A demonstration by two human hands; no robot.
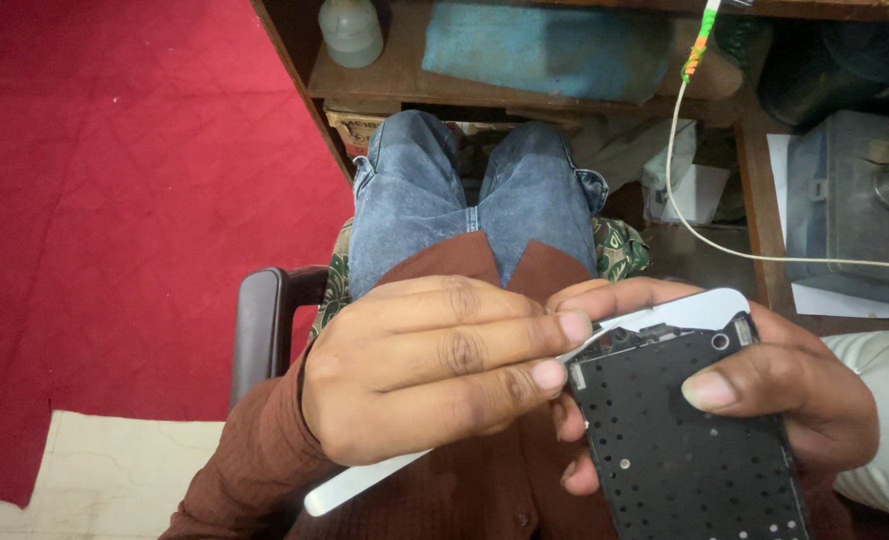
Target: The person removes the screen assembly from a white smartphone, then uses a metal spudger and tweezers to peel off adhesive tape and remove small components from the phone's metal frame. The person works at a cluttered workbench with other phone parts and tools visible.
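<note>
Two hands fill my view, both busy on one opened phone over my lap. My left hand (435, 365) is curled nearly closed around a thin white pry tool (365, 482), fingers folded over it; the handle end sticks out below the hand toward my sleeve, and the tip runs out past my fingertips (550, 375) to the phone's upper left corner. My right hand (785, 385) is wrapped around the phone from underneath, thumb (715, 390) pressed flat on the black perforated inner plate (685, 450), index finger curving along the top edge. That plate lies face up, tilted, its lower end running out of frame. Just above it, between my two hands, the white phone casing (700, 308) shows as a pale strip, and the tool's tip sits in the seam where casing and plate meet. I cannot tell how far the tip has gone in.

Beyond my left hand are my blue jeans (475, 180) and the dark chair arm (260, 325). Past my right hand a white cable (685, 215) hangs down, with a grey box (845, 215) to its outer side. Farther off, a shelf (405, 80) carries a pale bottle (351, 30) and a blue cloth (550, 50); red carpet (125, 200) lies beyond my left hand.
</note>
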